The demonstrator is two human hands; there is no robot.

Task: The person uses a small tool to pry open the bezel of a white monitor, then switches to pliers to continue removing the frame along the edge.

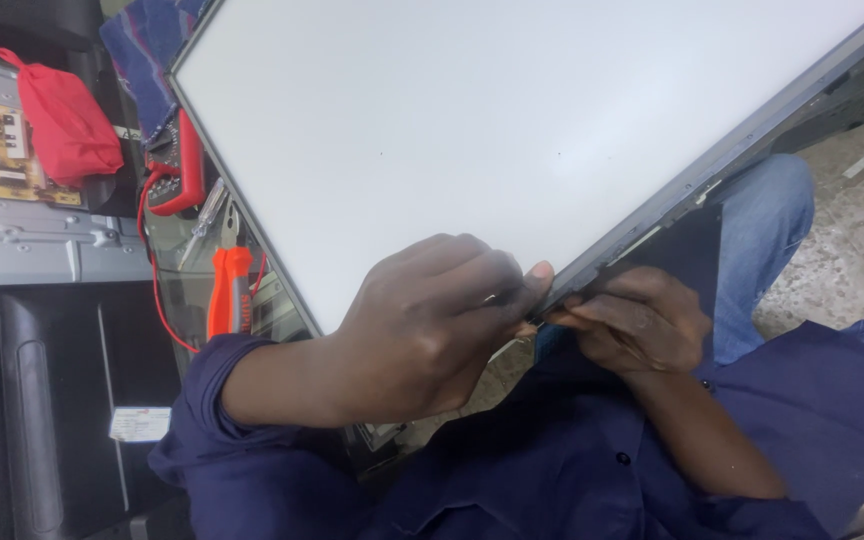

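Person works at lower corner of large white panel (512,120), apparently prying dark frame (712,165) loose. Left hand (432,320) closed, pinching small tool at panel edge; tool mostly hidden. Right hand (642,325) just beside, fingers curled under frame, gripping. Next move likely needs steady leverage. Panel slants up, away from both hands.

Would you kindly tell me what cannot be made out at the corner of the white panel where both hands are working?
Head view only:
- Left hand: its fingertips curl against the frame of the white panel, so anything pinched there is hidden.
- Right hand: it lies under the panel edge; its palm side is out of sight.
- Panel: its top and right corners are cut off by the picture's edges.
- Red multimeter: partly covered by the panel.
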